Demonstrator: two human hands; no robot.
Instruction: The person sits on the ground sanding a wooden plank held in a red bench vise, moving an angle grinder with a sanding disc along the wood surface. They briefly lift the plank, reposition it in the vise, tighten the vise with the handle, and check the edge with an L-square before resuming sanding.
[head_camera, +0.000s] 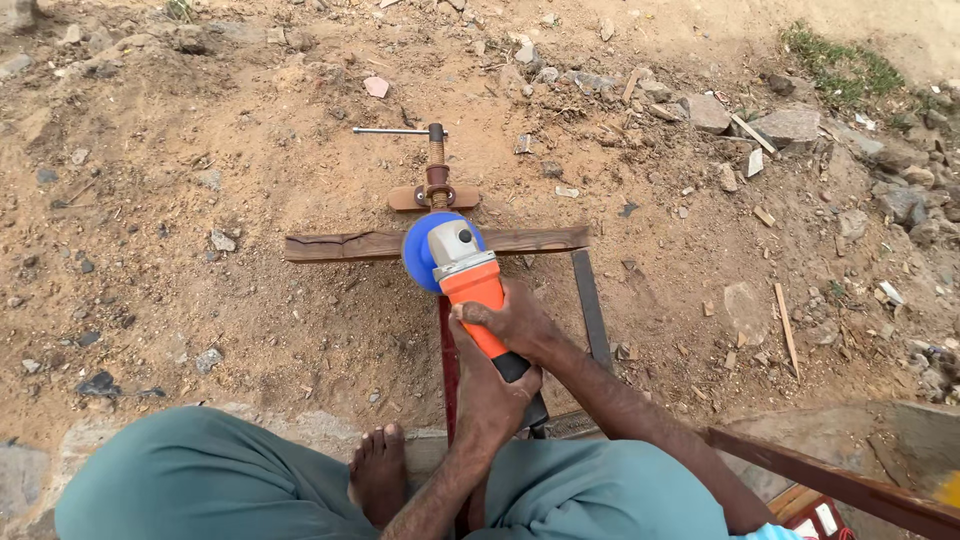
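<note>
Bare forearms, no sleeves, teal-green trousers (200, 480), one bare foot (378, 470)

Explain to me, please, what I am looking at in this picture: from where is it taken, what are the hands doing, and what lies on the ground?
The picture comes from a camera worn on a person's head, looking down, so you see their own arms, their lap in green cloth and one bare foot.

Both hands grip an orange angle grinder, a power tool with a round blue guard at its front. The left hand wraps the black rear handle; the right hand holds the orange body further forward.

The tool's head sits over a rusty metal bar lying crosswise on the sandy ground. Behind it stands a screw clamp with a thin turning rod. Another dark bar runs toward the person. Stones and scraps lie scattered around.
</note>
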